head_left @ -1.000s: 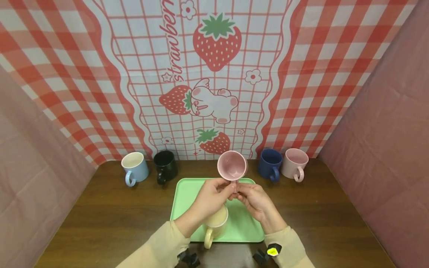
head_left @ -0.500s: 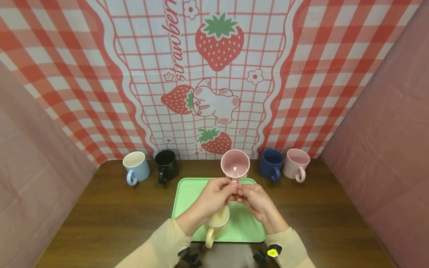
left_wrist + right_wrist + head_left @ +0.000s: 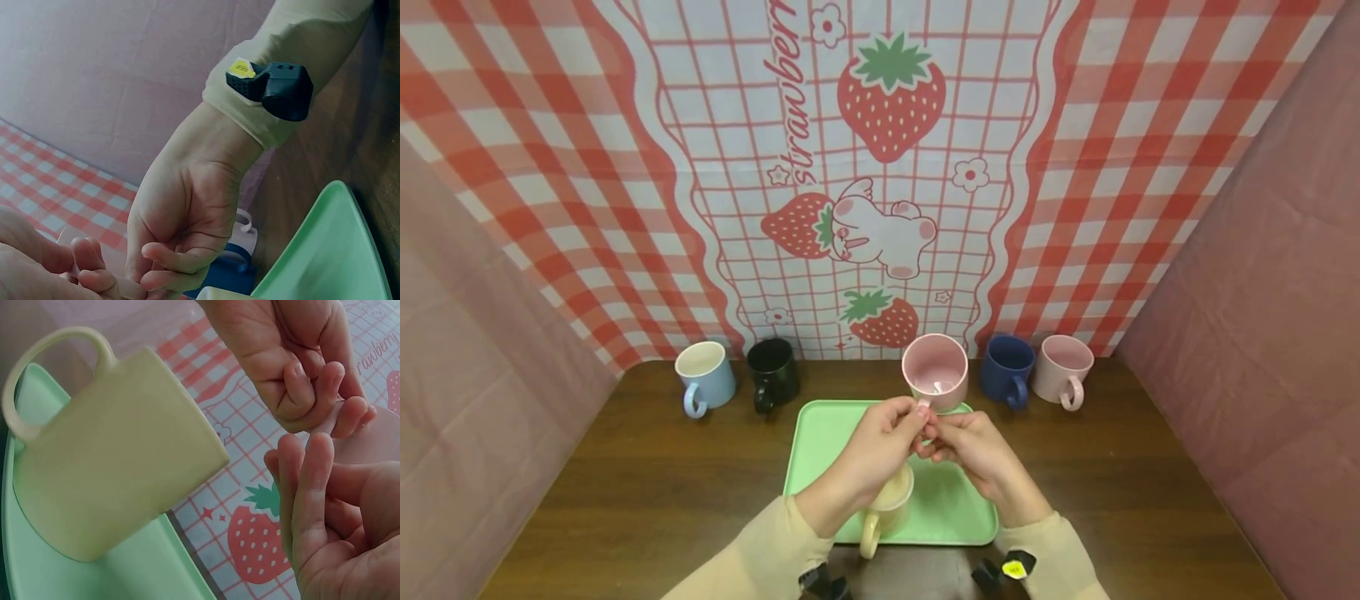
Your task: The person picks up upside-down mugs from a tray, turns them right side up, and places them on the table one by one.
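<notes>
A pink mug (image 3: pixel 935 371) is held up over the far edge of a green tray (image 3: pixel 823 433), its mouth tilted toward me. My left hand (image 3: pixel 876 442) pinches the handle with the thumb on top. Against the handle's lower end are the fingertips of my right hand (image 3: pixel 988 454), close to the left fingertips; its outer fingers are bent loosely, as the left wrist view shows. A pale yellow mug (image 3: pixel 119 456) stands upright on the tray under my left wrist, with its handle toward me. Fingers cover most of the pink handle.
Along the back of the brown table (image 3: pixel 625 483) stand a light blue mug (image 3: pixel 709 379) and a black mug (image 3: pixel 775 375) at left. A dark blue mug (image 3: pixel 1006 371) and another, paler pink mug (image 3: pixel 1060 371) stand at right. A strawberry-print cloth (image 3: pixel 887 167) hangs behind.
The pink mug has shifted slightly right and its handle now slants toward my left fingers. The yellow mug and tray have stayed put.
</notes>
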### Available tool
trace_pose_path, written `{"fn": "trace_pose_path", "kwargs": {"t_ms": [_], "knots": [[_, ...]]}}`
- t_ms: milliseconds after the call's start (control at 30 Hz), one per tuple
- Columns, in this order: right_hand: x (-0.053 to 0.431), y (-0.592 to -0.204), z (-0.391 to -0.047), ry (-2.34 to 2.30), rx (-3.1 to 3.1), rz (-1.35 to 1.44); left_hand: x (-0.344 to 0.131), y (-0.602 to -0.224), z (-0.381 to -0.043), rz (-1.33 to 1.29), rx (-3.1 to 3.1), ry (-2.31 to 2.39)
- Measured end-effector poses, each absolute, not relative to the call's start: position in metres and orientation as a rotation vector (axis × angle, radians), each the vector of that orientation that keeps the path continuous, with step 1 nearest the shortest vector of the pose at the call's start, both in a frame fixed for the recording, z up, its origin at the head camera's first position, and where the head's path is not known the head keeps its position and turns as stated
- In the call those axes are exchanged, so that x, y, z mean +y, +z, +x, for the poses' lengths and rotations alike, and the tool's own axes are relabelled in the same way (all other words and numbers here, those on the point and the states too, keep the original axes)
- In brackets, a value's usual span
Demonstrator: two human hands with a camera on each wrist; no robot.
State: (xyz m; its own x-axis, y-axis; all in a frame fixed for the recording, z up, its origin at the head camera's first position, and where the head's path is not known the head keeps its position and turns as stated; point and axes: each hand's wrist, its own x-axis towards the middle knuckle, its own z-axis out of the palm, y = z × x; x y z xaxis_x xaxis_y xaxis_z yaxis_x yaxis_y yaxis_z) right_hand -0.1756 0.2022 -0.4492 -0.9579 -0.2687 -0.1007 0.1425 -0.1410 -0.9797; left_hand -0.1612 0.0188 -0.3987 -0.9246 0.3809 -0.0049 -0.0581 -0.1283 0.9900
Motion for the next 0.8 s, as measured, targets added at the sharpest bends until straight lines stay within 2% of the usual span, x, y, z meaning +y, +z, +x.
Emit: {"fn": "trace_pose_path", "kwargs": {"t_ms": [267, 500, 800], "knots": [[0.203, -0.449, -0.173, -2.101, 1.934, -0.263, 0.007, -0.394, -0.163, 0.367, 1.850, 2.135], [0.214, -0.442, -0.172, -1.949, 2.169, -0.205, -0.009, -0.386, -0.169, 0.408, 1.921, 2.113], [0.245, -0.450, -0.175, -1.484, 2.727, -0.422, -0.038, -0.381, -0.184, 0.363, 1.981, 2.123]]}}
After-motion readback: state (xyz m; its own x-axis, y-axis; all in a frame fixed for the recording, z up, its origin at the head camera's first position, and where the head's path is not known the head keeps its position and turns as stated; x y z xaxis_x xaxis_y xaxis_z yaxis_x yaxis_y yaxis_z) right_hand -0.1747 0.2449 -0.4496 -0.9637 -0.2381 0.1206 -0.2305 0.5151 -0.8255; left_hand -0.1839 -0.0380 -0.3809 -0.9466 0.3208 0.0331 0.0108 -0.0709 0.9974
